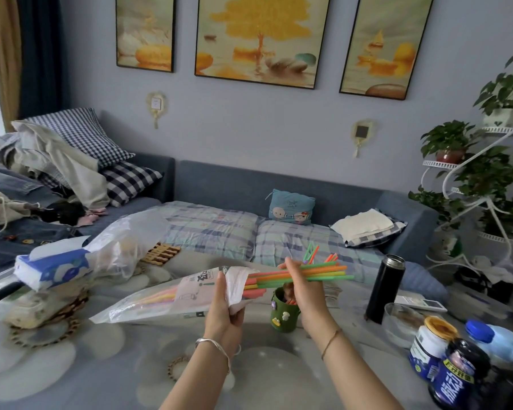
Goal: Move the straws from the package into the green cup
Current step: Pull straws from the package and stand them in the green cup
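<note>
My left hand (pixel 224 303) grips the open end of a long clear plastic straw package (pixel 160 300), held level above the table. A bundle of green, orange, yellow and pink straws (pixel 323 272) sticks out of the package mouth to the right. My right hand (pixel 301 284) is closed around that bundle just past the opening. The green cup (pixel 283 312) with small stickers stands on the table directly under my right hand, with a few orange straws inside it. More straws show through the package to the left.
A black thermos (pixel 384 288) stands right of the cup. A glass bowl (pixel 403 324), jars and a blue-capped bottle (pixel 492 338) crowd the near right. A tissue pack (pixel 52 266) and plastic bag (pixel 125 247) lie at the left. A sofa runs behind the table.
</note>
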The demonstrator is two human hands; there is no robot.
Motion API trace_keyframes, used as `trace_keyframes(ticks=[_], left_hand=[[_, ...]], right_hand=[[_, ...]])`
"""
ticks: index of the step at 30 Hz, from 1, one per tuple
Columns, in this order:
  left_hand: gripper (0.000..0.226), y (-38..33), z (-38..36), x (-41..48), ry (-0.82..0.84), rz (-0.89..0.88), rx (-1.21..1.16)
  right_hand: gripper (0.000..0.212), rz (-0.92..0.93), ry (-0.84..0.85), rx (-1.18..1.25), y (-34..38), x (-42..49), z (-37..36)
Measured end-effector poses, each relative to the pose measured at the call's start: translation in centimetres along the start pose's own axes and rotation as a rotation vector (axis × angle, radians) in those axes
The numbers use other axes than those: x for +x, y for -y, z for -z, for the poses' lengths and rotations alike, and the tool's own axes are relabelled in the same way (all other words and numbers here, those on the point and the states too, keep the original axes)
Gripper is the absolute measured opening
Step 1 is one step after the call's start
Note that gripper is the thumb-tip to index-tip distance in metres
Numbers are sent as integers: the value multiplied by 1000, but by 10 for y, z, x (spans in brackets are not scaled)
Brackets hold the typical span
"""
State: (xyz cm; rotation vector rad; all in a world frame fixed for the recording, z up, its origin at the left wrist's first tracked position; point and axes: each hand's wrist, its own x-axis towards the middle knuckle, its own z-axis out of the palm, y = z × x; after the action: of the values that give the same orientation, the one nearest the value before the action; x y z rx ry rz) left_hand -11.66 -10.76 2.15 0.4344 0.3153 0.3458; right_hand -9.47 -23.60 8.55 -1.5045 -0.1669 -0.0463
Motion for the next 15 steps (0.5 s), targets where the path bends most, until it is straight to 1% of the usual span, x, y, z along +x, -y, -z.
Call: trace_keyframes(ticks=[3,4,5,7,9,11,13,15], left_hand=[[58,-3,7,8,-28,-8,1],[59,-3,10,13,-35,-11,11],[59,-3,12,15,-30,-12,22],[56,0,13,17,-11,-5,38],[55,5,9,18,-14,10,44],[55,10,4,19,-26,24,47],[56,15,4,24,-51,34,58],[59,17,9,32,-91,27,73]], right_hand=[[29,36,-208,214,2,13,11],[29,40,-257,274,2,16,14],[28,36,-267,305,2,18,16],[25,39,-190,276,-1,19,13],[19,29,-73,152,-7,16,5],[16,-6,5,35,-13,14,-2],[18,-20,1,31,-17,19,-5],[28,8,-95,82,-17,28,2]])
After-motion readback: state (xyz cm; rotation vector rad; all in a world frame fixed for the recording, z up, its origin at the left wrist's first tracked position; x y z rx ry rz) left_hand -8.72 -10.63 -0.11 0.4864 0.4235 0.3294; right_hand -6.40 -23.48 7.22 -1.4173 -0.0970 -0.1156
